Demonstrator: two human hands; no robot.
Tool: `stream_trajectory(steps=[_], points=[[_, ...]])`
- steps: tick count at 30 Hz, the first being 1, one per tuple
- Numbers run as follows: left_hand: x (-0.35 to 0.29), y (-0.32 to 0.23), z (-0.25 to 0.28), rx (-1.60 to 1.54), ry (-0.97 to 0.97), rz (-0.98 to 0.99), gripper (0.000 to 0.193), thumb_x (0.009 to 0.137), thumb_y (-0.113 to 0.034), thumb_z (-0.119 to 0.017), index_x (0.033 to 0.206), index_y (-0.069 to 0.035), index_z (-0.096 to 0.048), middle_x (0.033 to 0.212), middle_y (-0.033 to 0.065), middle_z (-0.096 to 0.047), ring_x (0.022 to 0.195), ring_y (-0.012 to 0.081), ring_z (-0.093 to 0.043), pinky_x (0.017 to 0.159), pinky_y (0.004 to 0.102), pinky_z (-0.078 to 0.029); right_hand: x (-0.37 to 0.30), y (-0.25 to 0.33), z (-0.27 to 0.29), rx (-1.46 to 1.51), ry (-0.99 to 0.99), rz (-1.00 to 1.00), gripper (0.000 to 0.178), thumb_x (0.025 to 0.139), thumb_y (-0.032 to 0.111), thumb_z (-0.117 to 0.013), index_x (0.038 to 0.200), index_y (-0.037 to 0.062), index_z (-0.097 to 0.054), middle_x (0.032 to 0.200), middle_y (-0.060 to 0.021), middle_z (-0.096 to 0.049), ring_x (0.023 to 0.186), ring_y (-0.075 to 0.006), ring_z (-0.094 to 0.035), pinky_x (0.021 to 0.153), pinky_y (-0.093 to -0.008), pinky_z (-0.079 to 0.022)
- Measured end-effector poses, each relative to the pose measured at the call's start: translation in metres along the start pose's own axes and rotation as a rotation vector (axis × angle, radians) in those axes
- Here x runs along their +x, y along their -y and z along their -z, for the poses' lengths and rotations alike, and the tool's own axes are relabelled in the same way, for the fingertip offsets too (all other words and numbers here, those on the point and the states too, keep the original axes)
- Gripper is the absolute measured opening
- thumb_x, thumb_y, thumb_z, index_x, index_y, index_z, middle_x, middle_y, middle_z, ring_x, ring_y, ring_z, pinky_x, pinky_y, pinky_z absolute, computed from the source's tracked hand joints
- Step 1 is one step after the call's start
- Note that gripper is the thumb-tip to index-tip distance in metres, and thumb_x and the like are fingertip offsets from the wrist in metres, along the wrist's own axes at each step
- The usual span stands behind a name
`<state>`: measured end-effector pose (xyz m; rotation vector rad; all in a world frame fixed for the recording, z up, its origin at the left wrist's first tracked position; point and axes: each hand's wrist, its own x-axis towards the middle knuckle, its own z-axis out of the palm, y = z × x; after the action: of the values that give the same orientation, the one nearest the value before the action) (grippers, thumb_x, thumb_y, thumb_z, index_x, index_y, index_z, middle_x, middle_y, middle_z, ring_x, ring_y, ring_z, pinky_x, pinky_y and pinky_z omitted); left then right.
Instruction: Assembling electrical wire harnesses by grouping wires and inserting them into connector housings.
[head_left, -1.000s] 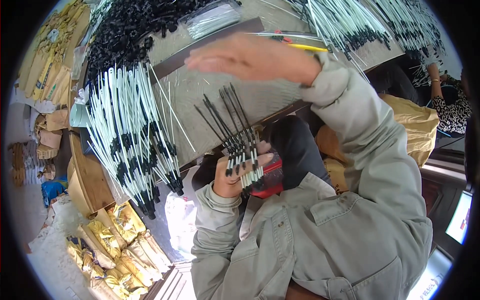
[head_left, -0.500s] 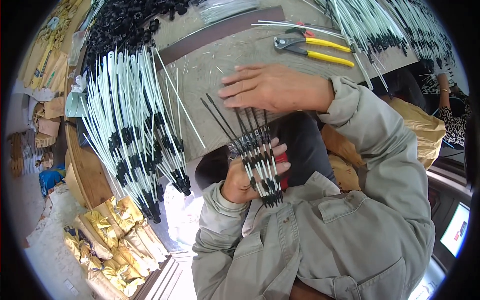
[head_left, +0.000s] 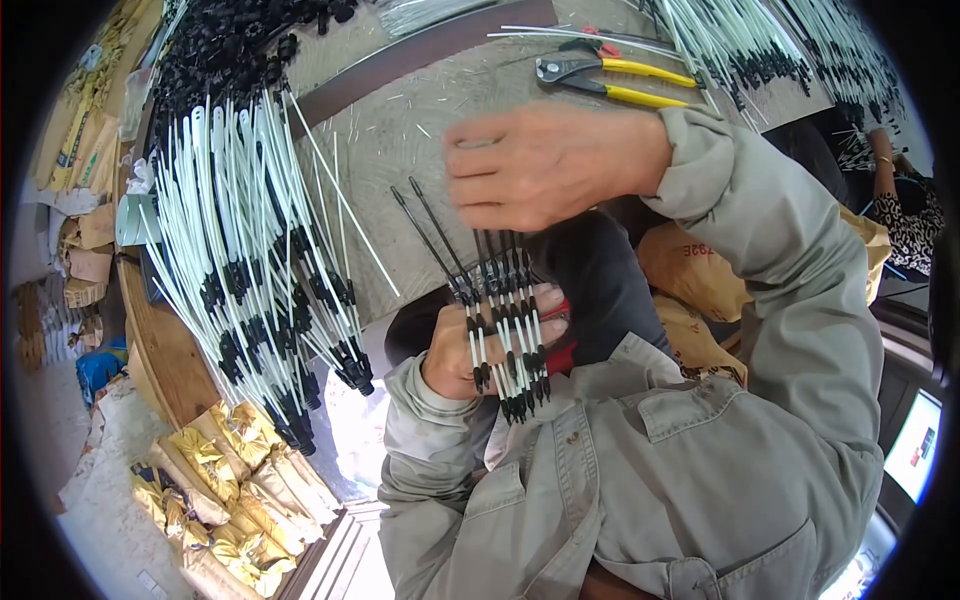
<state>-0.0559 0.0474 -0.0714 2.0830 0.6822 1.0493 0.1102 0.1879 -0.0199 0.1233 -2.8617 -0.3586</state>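
A fan of several slim rods (head_left: 507,345), banded black and white with dark upper ends, rests in my left hand (head_left: 453,350), which is closed around them in front of my lap. Two of the rods lean out to the left of the others, their dark tips in plain sight. Above the fan is my right hand (head_left: 555,165), palm down with its fingers curled. The upper ends of the other rods run in under it and are hidden. What its fingertips hold cannot be seen.
White-and-black rods (head_left: 240,230) lie in a big bundle at the left of the table (head_left: 390,130). Black parts (head_left: 225,50) are heaped behind them. Yellow-handled cutters (head_left: 620,80) lie far right, before more rods (head_left: 735,45). Wrapped packs (head_left: 235,490) stand lower left. Another person's arm (head_left: 884,165) shows at right.
My right hand's fingers have gone from stretched out to curled. The rods and my left hand have shifted slightly left, with the two left rods spread further from the rest.
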Motion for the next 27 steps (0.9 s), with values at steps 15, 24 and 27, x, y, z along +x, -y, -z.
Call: stream_trajectory(steps=[15,24,27], points=[[0.012,-0.020,-0.003,-0.372,-0.259,0.277,0.028,0.077,0.012,-0.057,0.104,0.005,-0.059,0.103,0.0170,-0.063,0.098,0.0242,-0.061,0.086,0.0295,-0.047,-0.001,-0.164,-0.028,0.251,-0.313,-0.827,0.010,0.077,0.011,-0.055,0.078,0.0039,-0.061,0.078,-0.0109,-0.062,0.073,-0.0306,-0.059,0.066,-0.0395,-0.046],[0.018,-0.032,0.000,-0.598,-0.314,0.337,0.022,0.087,0.001,-0.049,0.107,0.008,-0.057,0.110,0.0160,-0.060,0.095,0.0163,-0.059,0.083,0.0236,-0.044,-0.003,-0.178,-0.058,-0.141,-0.048,-0.862,0.011,0.069,0.016,-0.057,0.067,0.0076,-0.064,0.073,-0.0105,-0.062,0.073,-0.0288,-0.061,0.064,-0.0395,-0.049],[0.014,-0.041,-0.001,-0.610,-0.282,0.372,0.023,0.089,-0.001,-0.048,0.108,0.008,-0.056,0.111,0.0158,-0.060,0.095,0.0173,-0.059,0.085,0.0261,-0.044,-0.001,-0.165,-0.040,-0.136,-0.155,-0.724,0.009,0.074,0.011,-0.054,0.074,0.0068,-0.062,0.072,-0.0097,-0.060,0.071,-0.0264,-0.059,0.063,-0.0395,-0.049]])
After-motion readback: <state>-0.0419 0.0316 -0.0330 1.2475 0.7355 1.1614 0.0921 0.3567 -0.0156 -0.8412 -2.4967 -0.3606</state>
